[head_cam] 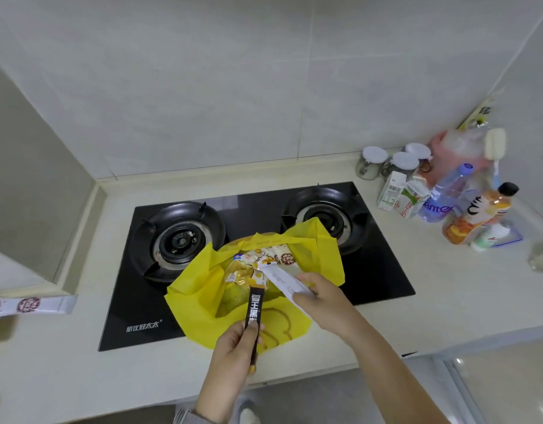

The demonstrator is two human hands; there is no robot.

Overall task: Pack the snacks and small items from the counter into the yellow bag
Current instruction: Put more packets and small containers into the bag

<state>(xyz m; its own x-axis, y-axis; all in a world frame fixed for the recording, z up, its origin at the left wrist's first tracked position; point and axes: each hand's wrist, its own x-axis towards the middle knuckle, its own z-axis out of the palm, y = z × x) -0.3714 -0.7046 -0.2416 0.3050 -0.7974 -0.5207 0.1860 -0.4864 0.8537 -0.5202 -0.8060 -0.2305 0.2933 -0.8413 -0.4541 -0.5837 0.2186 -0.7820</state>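
Note:
The yellow bag [199, 304] lies open on the front of the black gas stove [374, 280]. Several snack packets [258, 264] and a greenish round item [233, 298] sit inside it. My left hand [236, 347] pinches a long black stick sachet [253, 316] by its lower end, its top pointing over the bag's mouth. My right hand [322, 298] holds a white stick sachet [282, 278] whose far end reaches into the bag among the packets. Another white sachet with a red round mark [34, 305] lies on the counter at far left.
At the back right of the counter stand lidded glass jars [372, 162], small milk cartons [400, 194], a water bottle [444, 194], an orange drink bottle [478, 215] and a pink bag [453, 151]. The wall closes in behind and on the left.

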